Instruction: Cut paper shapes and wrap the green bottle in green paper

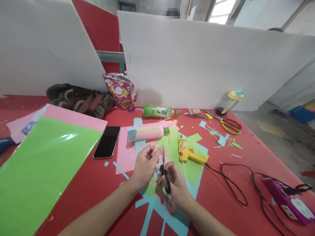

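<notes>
Here, just left of the gun [184, 152], the left hand [145, 164] pinches a pink scrap [156, 150], presumably steadying it by the scissors [164, 170], whose handles the right hand's [176, 181] curled fingers grip, likely keeping the blades pointed forward

Likely a craft workshop, mostly hidden by white partitions [211, 65]: red table [215, 193], glue gun [185, 154], black scissors [168, 183], paper scraps [222, 140].

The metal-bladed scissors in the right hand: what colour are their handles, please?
The scissors' handles are black, seen best in the head view.
</notes>
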The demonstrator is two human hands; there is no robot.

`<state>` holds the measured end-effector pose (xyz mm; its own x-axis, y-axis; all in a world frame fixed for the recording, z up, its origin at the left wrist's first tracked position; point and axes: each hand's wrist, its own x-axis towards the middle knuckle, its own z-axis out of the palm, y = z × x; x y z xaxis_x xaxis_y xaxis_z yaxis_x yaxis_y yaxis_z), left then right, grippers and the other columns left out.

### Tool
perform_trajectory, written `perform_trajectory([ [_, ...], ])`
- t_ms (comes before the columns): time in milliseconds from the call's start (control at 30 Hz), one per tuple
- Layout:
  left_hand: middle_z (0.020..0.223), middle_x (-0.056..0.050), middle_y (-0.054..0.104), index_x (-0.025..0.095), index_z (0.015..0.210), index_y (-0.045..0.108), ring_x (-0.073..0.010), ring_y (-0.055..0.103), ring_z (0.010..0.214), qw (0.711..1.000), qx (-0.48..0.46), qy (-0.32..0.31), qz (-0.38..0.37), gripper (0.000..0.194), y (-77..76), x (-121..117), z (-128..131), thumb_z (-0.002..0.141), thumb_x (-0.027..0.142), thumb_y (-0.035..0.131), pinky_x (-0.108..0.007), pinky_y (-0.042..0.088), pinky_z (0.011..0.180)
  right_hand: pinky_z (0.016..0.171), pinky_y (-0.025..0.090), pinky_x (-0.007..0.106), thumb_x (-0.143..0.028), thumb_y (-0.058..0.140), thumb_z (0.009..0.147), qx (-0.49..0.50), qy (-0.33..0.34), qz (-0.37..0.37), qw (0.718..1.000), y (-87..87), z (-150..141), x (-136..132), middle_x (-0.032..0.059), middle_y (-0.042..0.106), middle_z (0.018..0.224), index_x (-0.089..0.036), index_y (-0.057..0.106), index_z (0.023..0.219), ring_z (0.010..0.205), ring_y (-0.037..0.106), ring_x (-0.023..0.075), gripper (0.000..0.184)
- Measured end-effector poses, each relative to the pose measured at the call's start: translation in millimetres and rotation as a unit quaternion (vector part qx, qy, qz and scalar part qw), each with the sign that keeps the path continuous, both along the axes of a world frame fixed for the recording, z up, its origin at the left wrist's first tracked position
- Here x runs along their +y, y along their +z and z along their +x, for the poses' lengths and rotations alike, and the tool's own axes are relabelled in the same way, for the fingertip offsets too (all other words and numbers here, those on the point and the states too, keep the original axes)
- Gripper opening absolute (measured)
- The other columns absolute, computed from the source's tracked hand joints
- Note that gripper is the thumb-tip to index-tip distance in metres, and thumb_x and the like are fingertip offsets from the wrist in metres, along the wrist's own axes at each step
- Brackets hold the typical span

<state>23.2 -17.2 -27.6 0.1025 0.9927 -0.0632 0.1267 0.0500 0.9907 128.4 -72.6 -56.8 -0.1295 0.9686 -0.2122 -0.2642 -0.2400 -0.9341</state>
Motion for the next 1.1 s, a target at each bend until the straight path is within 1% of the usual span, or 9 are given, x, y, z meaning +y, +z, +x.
perform_trajectory([
  [133, 0.052, 0.005, 0.039, 0.017, 0.057, 0.039, -0.0073, 0.039, 0.050, 1.000, -0.010, -0.007, -0.002, 0.018, 2.2, 0.5, -1.1, 0.074, 0.023, 0.043, -0.019, 0.032, 0.049, 0.044, 0.032, 0.022, -0.051, 0.059, 0.063, -0.014, -0.008, 0.002, 1.000, -1.0, -0.9, -0.5, -0.0082, 0.036, 0.057, -0.023, 0.031, 0.071, 0.046, 0.040, 0.0070, 0.040],
  [367, 0.051, 0.005, 0.038, 0.017, 0.055, 0.038, -0.0076, 0.038, 0.049, 1.000, -0.006, -0.015, 0.010, 0.018, 5.6, 2.6, -2.9, 0.071, 0.023, 0.045, -0.019, 0.032, 0.049, 0.043, 0.034, 0.021, -0.039, 0.061, 0.064, -0.015, -0.023, -0.001, 1.000, 0.0, -2.9, -1.2, -0.0082, 0.039, 0.054, -0.023, 0.030, 0.067, 0.044, 0.042, 0.0072, 0.035],
  [600, 0.050, 0.005, 0.037, 0.017, 0.053, 0.036, -0.0068, 0.037, 0.048, 0.999, -0.018, -0.048, 0.008, 0.019, 5.3, 7.1, -7.3, 0.070, 0.021, 0.045, -0.019, 0.032, 0.049, 0.039, 0.031, 0.020, -0.036, 0.061, 0.064, -0.012, -0.057, -0.020, 0.998, 1.6, -0.3, 1.0, -0.0089, 0.038, 0.054, -0.023, 0.027, 0.067, 0.041, 0.040, 0.0068, 0.036],
  [667, 0.049, 0.005, 0.038, 0.017, 0.052, 0.036, -0.0068, 0.038, 0.047, 0.997, -0.014, -0.071, -0.003, 0.020, 4.7, 9.0, -8.2, 0.069, 0.021, 0.045, -0.019, 0.032, 0.048, 0.041, 0.032, 0.021, -0.037, 0.061, 0.064, -0.007, -0.076, -0.009, 0.997, 1.7, 2.3, 2.5, -0.0079, 0.039, 0.057, -0.023, 0.028, 0.069, 0.044, 0.042, 0.0078, 0.035],
  [800, 0.048, 0.005, 0.041, 0.017, 0.052, 0.039, -0.0073, 0.042, 0.047, 0.991, 0.000, -0.131, -0.037, 0.017, 4.4, 10.7, -9.2, 0.068, 0.021, 0.046, -0.018, 0.035, 0.047, 0.050, 0.036, 0.023, -0.041, 0.064, 0.061, 0.010, -0.099, 0.059, 0.993, 1.7, 8.5, 6.1, -0.0051, 0.044, 0.064, -0.024, 0.032, 0.074, 0.056, 0.045, 0.0104, 0.038],
  [867, 0.048, 0.005, 0.042, 0.017, 0.053, 0.041, -0.0075, 0.043, 0.045, 0.985, 0.015, -0.162, -0.058, 0.015, 4.0, 9.8, -9.3, 0.066, 0.020, 0.047, -0.018, 0.036, 0.044, 0.056, 0.037, 0.025, -0.039, 0.064, 0.062, 0.029, -0.112, 0.075, 0.990, 2.4, 11.0, 8.0, -0.0044, 0.046, 0.068, -0.024, 0.033, 0.076, 0.061, 0.047, 0.0112, 0.037],
  [967, 0.047, 0.004, 0.044, 0.018, 0.054, 0.044, -0.0093, 0.047, 0.041, 0.972, 0.048, -0.210, -0.097, 0.011, 3.8, 6.7, -9.4, 0.065, 0.021, 0.046, -0.017, 0.035, 0.035, 0.063, 0.038, 0.024, -0.026, 0.065, 0.063, 0.047, -0.159, 0.059, 0.984, 4.8, 13.7, 10.7, -0.0050, 0.047, 0.073, -0.024, 0.034, 0.076, 0.066, 0.049, 0.0097, 0.034],
  [1033, 0.046, 0.003, 0.047, 0.019, 0.055, 0.045, -0.0105, 0.048, 0.037, 0.960, 0.077, -0.241, -0.117, 0.011, 4.6, 4.5, -9.8, 0.065, 0.023, 0.046, -0.017, 0.031, 0.029, 0.062, 0.038, 0.022, -0.019, 0.066, 0.061, 0.047, -0.183, 0.048, 0.981, 6.5, 14.7, 12.1, -0.0061, 0.047, 0.072, -0.024, 0.035, 0.075, 0.065, 0.048, 0.0085, 0.035],
  [1100, 0.047, 0.002, 0.050, 0.019, 0.056, 0.048, -0.0103, 0.047, 0.033, 0.952, 0.097, -0.264, -0.123, 0.011, 6.1, 3.0, -10.2, 0.065, 0.025, 0.046, -0.017, 0.030, 0.025, 0.060, 0.038, 0.021, -0.016, 0.067, 0.059, 0.045, -0.182, 0.047, 0.981, 7.6, 15.4, 13.0, -0.0068, 0.047, 0.071, -0.023, 0.035, 0.074, 0.063, 0.047, 0.0077, 0.036],
])
